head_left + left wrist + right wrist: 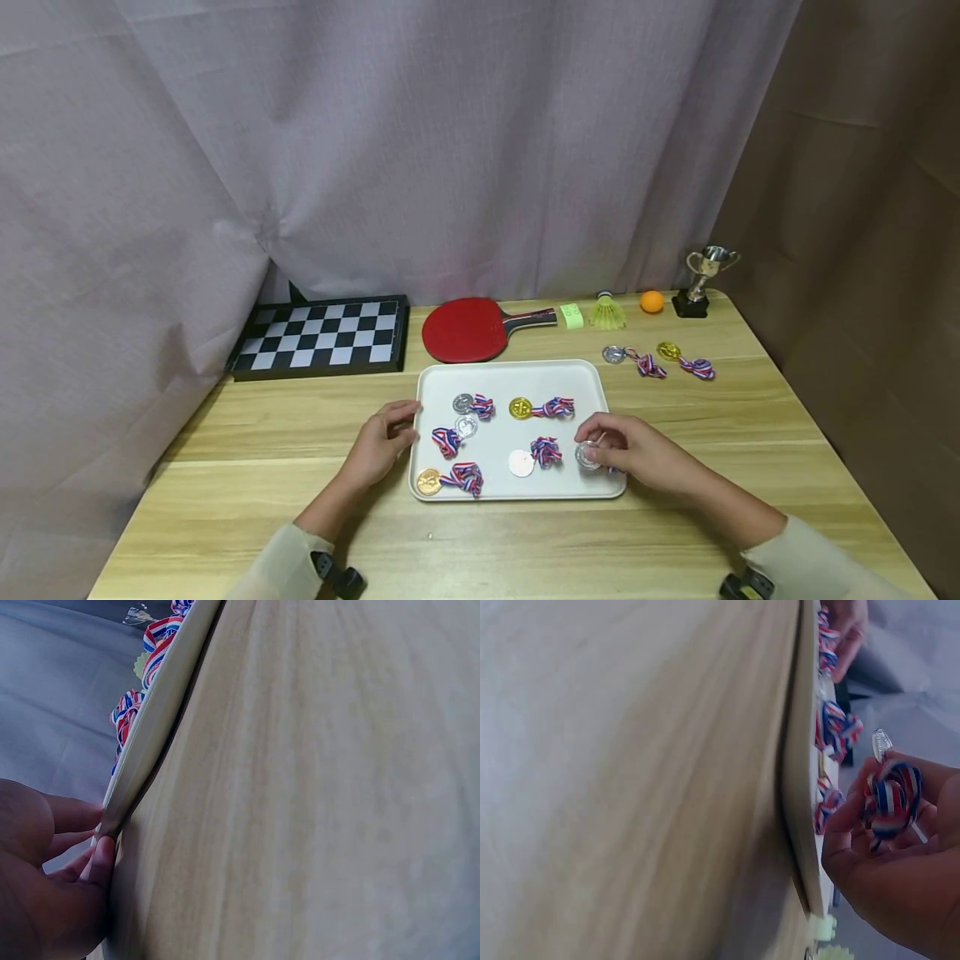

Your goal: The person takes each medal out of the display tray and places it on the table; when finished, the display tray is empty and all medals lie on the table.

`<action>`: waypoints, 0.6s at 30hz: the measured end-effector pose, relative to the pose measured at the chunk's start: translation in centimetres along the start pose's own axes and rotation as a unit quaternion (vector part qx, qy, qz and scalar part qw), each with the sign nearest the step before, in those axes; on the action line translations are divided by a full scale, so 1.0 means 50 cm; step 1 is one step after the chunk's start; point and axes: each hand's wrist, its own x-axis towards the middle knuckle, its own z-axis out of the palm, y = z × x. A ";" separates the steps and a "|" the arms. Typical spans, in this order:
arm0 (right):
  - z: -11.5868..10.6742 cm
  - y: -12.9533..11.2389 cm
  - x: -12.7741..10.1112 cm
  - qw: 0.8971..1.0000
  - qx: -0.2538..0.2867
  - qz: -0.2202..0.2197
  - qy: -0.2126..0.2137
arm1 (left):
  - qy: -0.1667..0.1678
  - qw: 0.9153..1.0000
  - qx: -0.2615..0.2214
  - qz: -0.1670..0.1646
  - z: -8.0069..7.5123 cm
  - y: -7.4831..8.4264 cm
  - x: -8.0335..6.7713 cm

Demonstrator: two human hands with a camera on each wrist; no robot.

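My right hand (637, 450) holds a silver medal (587, 455) over the right end of a white tray (502, 372). In the right wrist view its red, white and blue ribbon (892, 799) is bunched within the curled fingers. At the tray's left rim is my left hand (378, 442); in the left wrist view its fingers and thumb (101, 862) pinch that rim. On the tray lie several ribboned medals, among them a gold medal (520, 407) at the back, another gold medal (429, 481) at the front left and a pale silver medal (521, 462) near the middle.
Behind the tray are a checkered board (322, 335), a red table tennis paddle (465, 330), a green sticky note (572, 316), a shuttlecock (607, 312), an orange ball (652, 302) and a trophy (701, 279). Right of them, closer, lie a silver medal (613, 354) and a gold medal (668, 351).
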 end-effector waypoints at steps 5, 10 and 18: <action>-0.045 0.006 -0.002 0.999 0.025 0.016 0.036 | 0.000 1.000 0.000 -0.005 0.000 -0.001 -0.001; -0.105 0.010 -0.010 0.995 0.031 0.033 0.091 | 0.001 1.000 0.004 -0.010 0.000 0.000 -0.001; -0.215 0.025 -0.021 0.984 -0.002 0.050 0.171 | 0.000 1.000 0.008 -0.010 0.000 0.000 0.000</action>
